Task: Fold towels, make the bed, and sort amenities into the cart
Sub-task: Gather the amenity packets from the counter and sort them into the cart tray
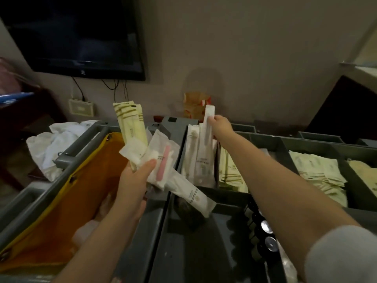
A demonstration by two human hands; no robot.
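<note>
Grey sleeve [342, 254] covers the right arm at the lower edge, and the bare forearm runs out from it to the right hand [221, 127]. Its fingers and thumb are curled and pinch a slim packet [209, 114] by the lower half, so the packet stands upright above the fingertips. Just below those fingers, a row of white packs [195, 158] stands on end in a compartment of the grey cart [163, 231]. Whether the pinched packet touches their tops I cannot tell.

The left hand [134, 178] is nearer the camera. Its thumb presses across the front of a fanned bundle [142, 152] and the fingers are curled behind it, gripping it. Yellow strips [130, 123] rise above the fingers. A pink stick [163, 166] in a clear wrapper lies just right of the thumb. One long pouch [191, 195] slants down and to the right from the fingers, over a cart divider.

Left of and below the left fingers, an orange bag [81, 180] hangs open in the cart frame, with crumpled linen [51, 148] beyond it. Right of the right wrist, sachets [320, 172] lie flat in further compartments. Dark-capped bottles [265, 227] stand under the right forearm. High above the left fingers, a TV [71, 33] hangs on the wall.
</note>
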